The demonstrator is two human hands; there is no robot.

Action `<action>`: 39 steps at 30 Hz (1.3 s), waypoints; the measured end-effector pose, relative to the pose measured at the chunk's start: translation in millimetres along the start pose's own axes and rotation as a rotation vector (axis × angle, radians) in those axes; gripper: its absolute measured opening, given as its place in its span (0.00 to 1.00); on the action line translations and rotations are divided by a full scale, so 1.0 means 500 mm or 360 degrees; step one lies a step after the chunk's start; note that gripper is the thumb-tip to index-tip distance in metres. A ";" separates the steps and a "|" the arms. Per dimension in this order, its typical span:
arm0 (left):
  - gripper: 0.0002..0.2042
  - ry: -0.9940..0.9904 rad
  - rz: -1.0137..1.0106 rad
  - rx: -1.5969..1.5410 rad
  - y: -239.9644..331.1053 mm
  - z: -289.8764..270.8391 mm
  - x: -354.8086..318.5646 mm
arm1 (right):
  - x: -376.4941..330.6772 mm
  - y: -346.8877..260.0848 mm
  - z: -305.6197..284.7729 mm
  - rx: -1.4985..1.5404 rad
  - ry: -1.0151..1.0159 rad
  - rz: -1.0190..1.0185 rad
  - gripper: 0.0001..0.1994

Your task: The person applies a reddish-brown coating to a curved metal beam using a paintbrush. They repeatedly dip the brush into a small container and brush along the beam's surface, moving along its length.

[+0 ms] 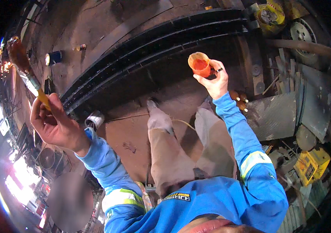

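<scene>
My left hand (55, 122) is raised at the left, fingers closed round the yellow handle of a paintbrush (31, 80). Its bristles point up and away and look stained dark reddish brown. Out in front, my right hand (216, 79) grips a small cup (199, 66) from its right side. Orange-red paint shows inside the cup and on its wall, and the cup tilts a little toward me. Beyond both hands, long black steel beams (150, 52) run across in front of my legs. The brush is well apart from the cup and the beams.
A dark blue can (53, 58) and a small tin (81, 47) lie beyond the beams. A paint-smeared can (95, 119) sits near my left forearm. To the right are brown bottles (240, 100), metal plates (272, 116), a wheel (304, 35) and a yellow machine (312, 166).
</scene>
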State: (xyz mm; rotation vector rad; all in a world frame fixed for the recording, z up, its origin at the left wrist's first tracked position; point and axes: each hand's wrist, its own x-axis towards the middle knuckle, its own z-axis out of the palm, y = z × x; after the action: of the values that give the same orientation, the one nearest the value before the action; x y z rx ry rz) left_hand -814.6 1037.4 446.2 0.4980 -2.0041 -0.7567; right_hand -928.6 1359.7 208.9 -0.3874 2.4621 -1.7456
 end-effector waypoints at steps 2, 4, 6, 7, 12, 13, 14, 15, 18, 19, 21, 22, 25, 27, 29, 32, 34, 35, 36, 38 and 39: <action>0.12 0.0003 -0.0063 0.0077 0.029 0.011 -0.024 | -0.012 0.017 -0.050 -0.0031 -0.0021 0.0032 0.31; 0.12 -0.0042 -0.0117 0.0053 0.041 0.019 -0.045 | -0.022 0.026 -0.078 0.0000 -0.0024 0.0059 0.31; 0.13 -0.0090 -0.0164 0.0053 0.049 0.044 -0.073 | -0.024 0.042 -0.093 0.0056 -0.0043 0.0040 0.31; 0.13 -0.0116 -0.0187 0.0053 0.046 0.056 -0.086 | -0.024 0.048 -0.095 0.0085 -0.0051 0.0033 0.31; 0.11 -0.0499 -0.0172 0.0289 -0.063 0.105 -0.206 | -0.027 0.085 -0.063 0.0079 -0.0066 -0.0083 0.31; 0.10 -0.0602 -0.0243 0.0278 -0.090 0.117 -0.233 | -0.034 0.099 -0.050 0.0136 -0.0067 -0.0037 0.31; 0.11 -0.0805 -0.0238 0.0305 -0.118 0.137 -0.247 | -0.036 0.109 -0.041 0.0186 -0.0040 0.0013 0.31; 0.10 -0.0924 -0.0196 0.0334 -0.149 0.148 -0.266 | -0.037 0.123 -0.024 0.0250 -0.0025 0.0050 0.31; 0.10 -0.1116 -0.0176 0.0214 -0.273 0.203 -0.337 | -0.042 0.166 0.011 0.0196 -0.0043 0.0079 0.32; 0.10 -0.1170 -0.0127 0.0180 -0.315 0.222 -0.355 | -0.046 0.182 0.026 0.0214 -0.0024 0.0063 0.31; 0.09 -0.1209 0.0008 0.0122 -0.389 0.264 -0.390 | -0.050 0.212 0.049 0.0277 -0.0020 0.0088 0.31; 0.09 -0.1212 0.0074 0.0061 -0.427 0.300 -0.401 | -0.049 0.229 0.056 0.0307 -0.0019 0.0103 0.31; 0.09 -0.1231 0.0314 0.0056 -0.490 0.382 -0.438 | -0.039 0.305 0.073 0.0396 -0.0018 0.0092 0.32; 0.09 -0.1260 0.0520 0.0090 -0.533 0.434 -0.465 | -0.021 0.352 0.084 0.0376 -0.0060 -0.0003 0.31; 0.08 -0.1191 0.0694 0.0134 -0.574 0.485 -0.491 | -0.003 0.413 0.101 0.0391 -0.0083 -0.0076 0.31; 0.07 -0.1088 0.0910 0.0196 -0.596 0.571 -0.507 | -0.002 0.507 0.110 0.0515 -0.0019 -0.0158 0.31; 0.05 -0.1024 0.1015 0.0294 -0.592 0.605 -0.515 | -0.012 0.554 0.109 0.0528 0.0017 -0.0213 0.31; 0.05 -0.0991 0.1116 0.0323 -0.596 0.617 -0.511 | -0.019 0.567 0.115 0.0540 0.0040 -0.0238 0.31; 0.06 -0.0987 0.1122 0.0418 -0.596 0.626 -0.508 | -0.026 0.578 0.121 0.0550 0.0064 -0.0265 0.31; 0.06 -0.0950 0.1140 0.0474 -0.592 0.635 -0.499 | -0.047 0.592 0.128 0.0587 0.0098 -0.0284 0.31; 0.07 -0.0922 0.1153 0.0435 -0.593 0.633 -0.490 | -0.062 0.594 0.130 0.0615 0.0107 -0.0276 0.31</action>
State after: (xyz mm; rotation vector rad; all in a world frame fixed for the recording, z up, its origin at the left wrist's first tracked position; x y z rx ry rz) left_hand -948.3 1069.0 -32.5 -0.3522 -2.5943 -0.1708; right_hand -928.1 1400.7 -94.0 -0.5208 2.1112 -2.2774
